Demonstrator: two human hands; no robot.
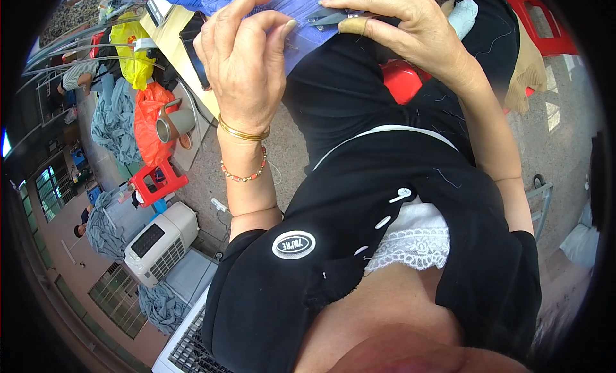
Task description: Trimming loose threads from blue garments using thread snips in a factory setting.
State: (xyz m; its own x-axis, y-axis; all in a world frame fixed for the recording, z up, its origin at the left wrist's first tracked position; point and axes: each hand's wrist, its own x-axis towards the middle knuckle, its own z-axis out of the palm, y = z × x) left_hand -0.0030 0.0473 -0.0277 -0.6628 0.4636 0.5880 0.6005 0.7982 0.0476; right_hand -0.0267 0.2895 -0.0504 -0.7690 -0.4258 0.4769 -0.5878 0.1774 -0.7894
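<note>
Blue-violet ribbed fabric (301, 51) lies across my lap at the top of the view. Above it, my right hand (420, 36) is closed on a small pair of thread snips (328, 18), whose blades point left toward my other hand. A tan wrap covers a fingertip of the right hand. My left hand (247, 71) is raised beside the fabric with its fingers curled in and fingertips near the blades. Whatever it pinches, perhaps something very thin, is too small to make out. Loose threads cling to my black trousers (333, 84).
At the left are a pale wooden table edge (170, 42), a yellow bag (131, 52), an orange-red bag (151, 119), a metal mug (176, 124), a red stool (157, 182) and a white air cooler (163, 241). Another red stool (539, 20) stands at the upper right.
</note>
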